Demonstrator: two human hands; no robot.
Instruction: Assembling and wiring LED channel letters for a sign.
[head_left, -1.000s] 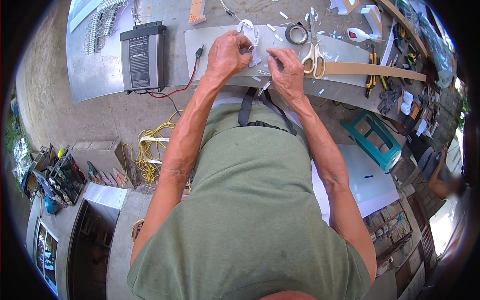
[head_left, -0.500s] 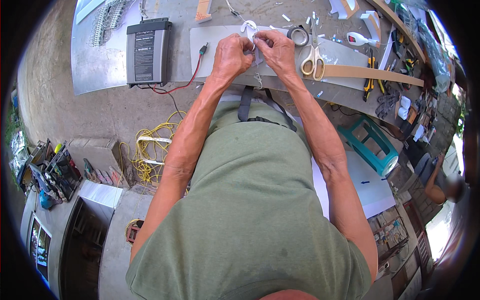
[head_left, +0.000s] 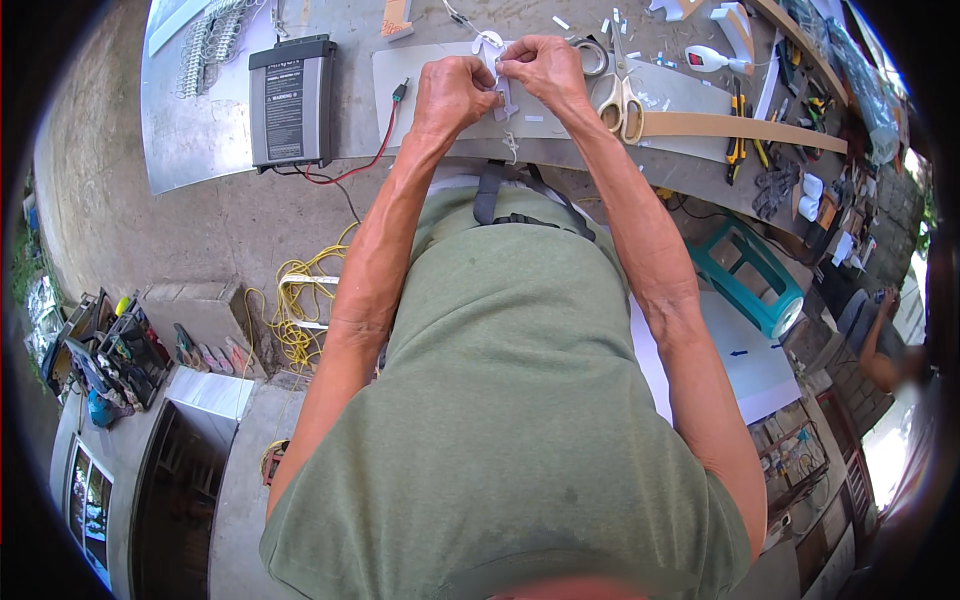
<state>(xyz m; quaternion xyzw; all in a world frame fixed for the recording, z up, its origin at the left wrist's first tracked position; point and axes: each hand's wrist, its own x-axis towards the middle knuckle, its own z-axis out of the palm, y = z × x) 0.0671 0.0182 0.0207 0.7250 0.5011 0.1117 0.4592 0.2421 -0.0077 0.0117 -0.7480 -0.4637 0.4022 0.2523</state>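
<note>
Over a pale sheet (head_left: pixel 400 75) on the workbench, both hands are brought together at a small white shaped piece (head_left: pixel 503 104) with a rounded upper end. My left hand (head_left: pixel 452 95) is closed, its fingertips against the left edge of this piece. From the other side my right hand (head_left: pixel 545 70) pinches at the piece's middle; whatever is between its fingertips is too small to make out. A thin white wire (head_left: pixel 458 14) runs to the piece's upper end. Close by my right hand are a roll of tape (head_left: pixel 592 57) and scissors (head_left: pixel 621 105) with cream handles.
Left on the bench stands a black-and-grey power supply (head_left: pixel 291 105) with a red-black lead (head_left: pixel 385 140). To the right lie a tan strip (head_left: pixel 740 127), a white bottle (head_left: pixel 708 59), yellow-black cutters (head_left: pixel 737 135) and scraps. A teal stool (head_left: pixel 750 275) and yellow cord (head_left: pixel 300 310) are below.
My hands have shifted slightly up and left in view and a little apart, so more of the white piece shows. The whole view has also moved slightly.
</note>
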